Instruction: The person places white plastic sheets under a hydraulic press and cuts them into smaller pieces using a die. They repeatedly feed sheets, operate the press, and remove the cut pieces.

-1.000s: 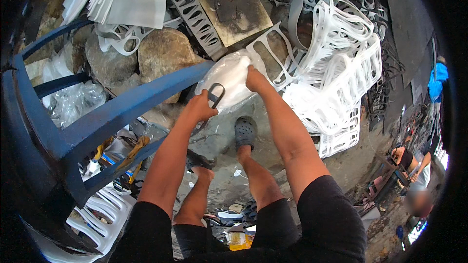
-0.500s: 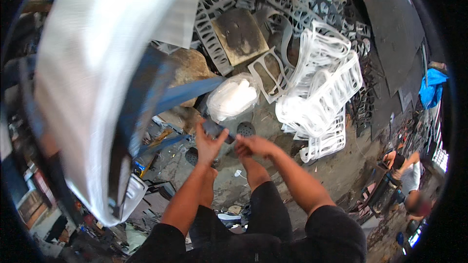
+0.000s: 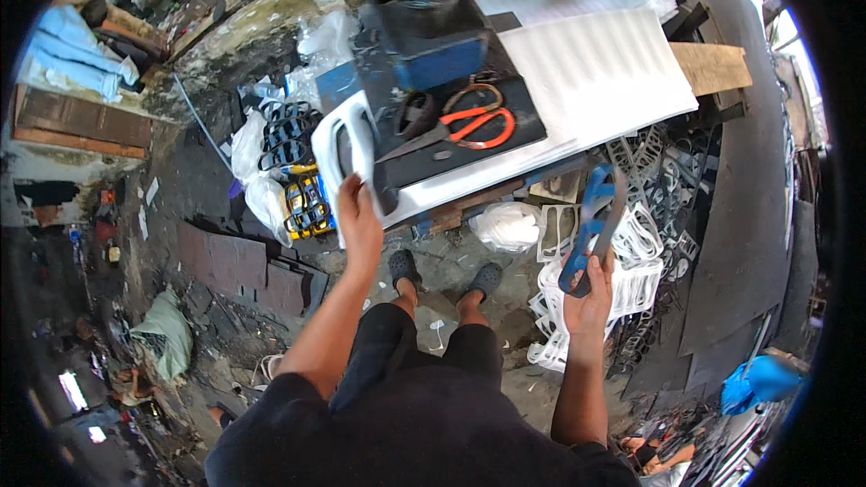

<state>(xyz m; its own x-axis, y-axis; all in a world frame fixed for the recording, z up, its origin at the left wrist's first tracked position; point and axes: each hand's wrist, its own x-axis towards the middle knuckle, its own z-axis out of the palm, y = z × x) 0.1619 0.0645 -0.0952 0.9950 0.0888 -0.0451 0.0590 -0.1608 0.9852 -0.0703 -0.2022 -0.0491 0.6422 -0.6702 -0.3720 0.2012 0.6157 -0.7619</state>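
Note:
My left hand (image 3: 360,221) is closed on the near edge of a white foam offcut (image 3: 363,146), a strip with a long sole-shaped hole, at the left end of a work table. On the right, my right hand (image 3: 588,299) grips a blue and dark sole-shaped cutting die (image 3: 586,227), an open loop held upright beyond the table's near edge. Orange-handled scissors (image 3: 478,129) lie on a black board (image 3: 492,149) on the table, beside a dark ring-shaped thing (image 3: 418,115). White foam sheets (image 3: 600,72) cover the table's right part.
Below the right hand is a pile of white cut-out foam (image 3: 636,293). A clear bag of white pieces (image 3: 507,226) sits under the table edge. Bagged sandal-like straps (image 3: 290,137) stand left of the table. Dark sheets (image 3: 735,243) lean at the right.
My hands, earlier together low over my feet on a small dark object, are now apart, the left on the offcut, the right holding the die. The view has swung toward the table.

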